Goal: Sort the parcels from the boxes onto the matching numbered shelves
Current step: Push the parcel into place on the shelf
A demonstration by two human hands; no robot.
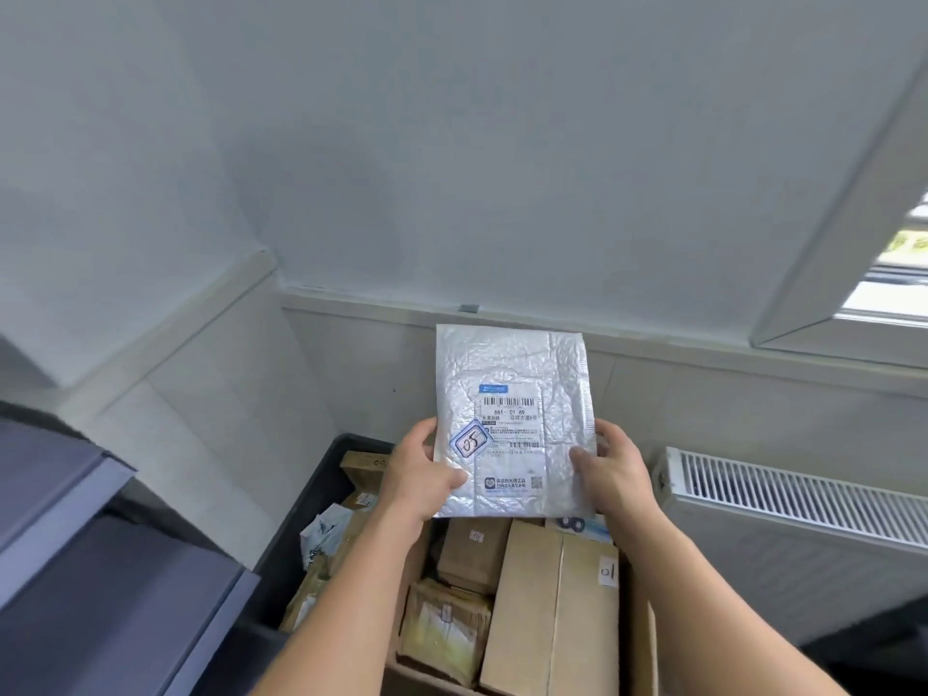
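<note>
A silver padded mailer (512,374) is held upright in the air in front of a pale wall (452,168), above the open boxes, with its printed side facing the camera. Its white shipping label (512,434) carries barcodes, and a blue-bordered sticker (469,443) stuck askew on the label's left edge bears a handwritten "05". Both hands have hold of it by the lower edges: the left hand (422,469) grips the left side with the thumb laid across the front, and the right hand (615,467) grips the right side the same way, fingers curled behind. Directly below stands an open cardboard box (640,640) packed with parcels: a long brown carton (547,610) with a small tag (607,572) reading "01", a smaller brown parcel (474,550) beside it, and a crumpled paper-wrapped bundle (444,630) in front of that. To the left a dark bin (321,494) holds more parcels. A white radiator (793,499) is on the wall at the right, a window (894,293) above it, and blue-grey shelving (100,570) fills the left edge.
</note>
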